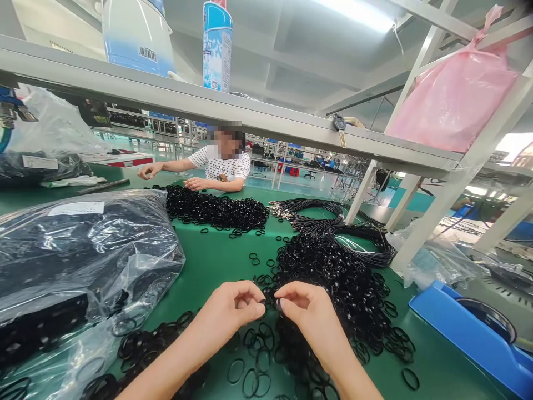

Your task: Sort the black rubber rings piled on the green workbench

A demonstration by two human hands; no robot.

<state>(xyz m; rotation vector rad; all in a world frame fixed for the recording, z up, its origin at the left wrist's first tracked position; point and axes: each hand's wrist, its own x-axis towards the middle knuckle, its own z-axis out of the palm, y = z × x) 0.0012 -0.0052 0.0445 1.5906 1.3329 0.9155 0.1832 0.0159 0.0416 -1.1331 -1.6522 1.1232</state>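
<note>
Pinching nearly closed, left hand [244, 301] and right hand [303, 303] — can't tell on what; black rings [328, 278] heaped short of tabletop [222, 253] far edge — probably light, springy, best held by rim.

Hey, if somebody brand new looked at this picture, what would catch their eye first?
Probably the big heap of black rings on the green tabletop, spreading around and beyond the right hand, with the left hand close by. Next, perhaps, the pink plastic bag at upper right by the white shelf frame, and the bulging clear plastic bag with dark contents on the left.
</note>
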